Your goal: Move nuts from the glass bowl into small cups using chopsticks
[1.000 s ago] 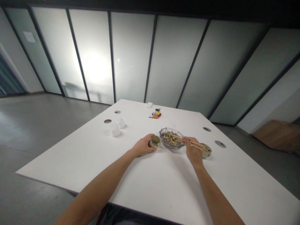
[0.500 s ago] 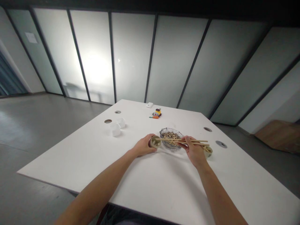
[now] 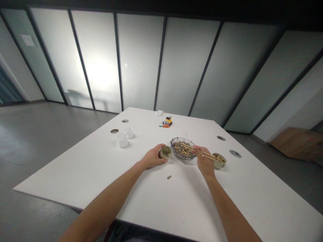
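My left hand [image 3: 152, 158] is wrapped round a small tilted cup [image 3: 165, 153], its mouth facing me, with a few small dark seed-like bits inside. In my right hand [image 3: 205, 162] is a pair of chopsticks [image 3: 186, 147], their tips over the pile in a clear glass bowl [image 3: 174, 151]. That bowl holds a heap of mixed brown and pale nuts or seeds [image 3: 183, 151]. Close to my right hand stands a second small cup [image 3: 220, 164] with pale, peanut-like pieces in it. A single small seed-like piece [image 3: 169, 177] lies on the table in front of the first cup.
Two clear plastic containers [image 3: 122, 140] stand on the left of the white table [image 3: 101, 168]. Farther back are a yellow toy vehicle [image 3: 167, 121], an orange toy carrot [image 3: 165, 126] and a white box-like device [image 3: 159, 113]. Round holes [image 3: 235, 154] pierce the tabletop.
The chopstick tips have gone from the left cup back to the glass bowl. A seed-like piece now lies on the table below the cup. My left hand still holds the cup.
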Tool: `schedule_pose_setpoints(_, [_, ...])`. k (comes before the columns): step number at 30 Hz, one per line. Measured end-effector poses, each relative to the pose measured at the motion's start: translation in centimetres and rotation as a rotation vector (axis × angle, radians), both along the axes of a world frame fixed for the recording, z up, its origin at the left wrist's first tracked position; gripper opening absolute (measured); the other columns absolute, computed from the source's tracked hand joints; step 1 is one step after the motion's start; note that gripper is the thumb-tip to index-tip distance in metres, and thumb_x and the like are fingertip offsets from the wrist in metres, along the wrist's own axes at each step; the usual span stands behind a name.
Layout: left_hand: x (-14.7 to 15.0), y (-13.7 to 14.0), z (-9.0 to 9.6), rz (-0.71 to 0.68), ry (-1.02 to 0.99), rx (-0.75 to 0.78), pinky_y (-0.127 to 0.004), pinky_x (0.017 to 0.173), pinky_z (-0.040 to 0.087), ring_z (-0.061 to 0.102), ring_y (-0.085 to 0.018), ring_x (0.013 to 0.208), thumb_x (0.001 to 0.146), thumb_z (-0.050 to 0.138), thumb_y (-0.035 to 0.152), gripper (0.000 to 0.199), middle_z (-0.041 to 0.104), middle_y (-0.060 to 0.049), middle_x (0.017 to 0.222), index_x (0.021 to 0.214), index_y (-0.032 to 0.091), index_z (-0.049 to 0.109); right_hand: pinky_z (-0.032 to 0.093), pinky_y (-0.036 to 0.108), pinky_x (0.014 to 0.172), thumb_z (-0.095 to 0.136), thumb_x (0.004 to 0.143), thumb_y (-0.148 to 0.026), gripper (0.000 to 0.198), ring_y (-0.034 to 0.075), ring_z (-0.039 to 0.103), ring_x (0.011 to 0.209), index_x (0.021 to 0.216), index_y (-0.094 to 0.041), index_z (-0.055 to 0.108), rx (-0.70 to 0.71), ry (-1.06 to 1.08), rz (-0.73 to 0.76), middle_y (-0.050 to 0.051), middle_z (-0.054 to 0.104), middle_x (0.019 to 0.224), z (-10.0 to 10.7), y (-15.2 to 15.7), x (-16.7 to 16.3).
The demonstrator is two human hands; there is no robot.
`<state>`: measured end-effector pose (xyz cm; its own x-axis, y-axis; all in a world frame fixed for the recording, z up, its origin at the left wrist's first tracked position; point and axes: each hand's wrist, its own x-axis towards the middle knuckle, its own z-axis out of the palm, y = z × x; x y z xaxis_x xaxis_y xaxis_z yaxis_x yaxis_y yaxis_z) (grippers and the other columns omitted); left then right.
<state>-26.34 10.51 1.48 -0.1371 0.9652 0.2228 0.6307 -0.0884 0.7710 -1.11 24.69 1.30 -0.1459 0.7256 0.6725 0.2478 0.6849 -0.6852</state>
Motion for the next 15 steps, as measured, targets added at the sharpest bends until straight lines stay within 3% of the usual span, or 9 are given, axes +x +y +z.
schedule_pose_setpoints(4, [-0.05,0.03,-0.05,-0.006,-0.003,-0.001,-0.037,0.086,0.056,0.073,-0.027,0.097,0.073,0.083,0.03,0.077,0.078,-0.005,0.111,0.144,0.025,0.054,0.058,0.043,0.09,0.056,0.098,-0.068,0.051,0.026,0.072,0.093,0.096,-0.022,0.079,0.066,-0.025,-0.003,0.01,0.079,0.098,-0.27,-0.27,-0.55])
schedule_pose_setpoints(15, [-0.18,0.35,-0.57,0.0,0.005,0.002,-0.037,0.086,0.057,0.074,-0.027,0.097,0.073,0.083,0.03,0.077,0.078,-0.005,0.111,0.144,0.026,0.054,0.058,0.046,0.089,0.053,0.097,-0.07,0.054,0.026,0.07,0.088,0.083,-0.022,0.075,0.036,-0.033,-0.034,0.01,0.075,0.087,-0.78,0.49,-0.39])
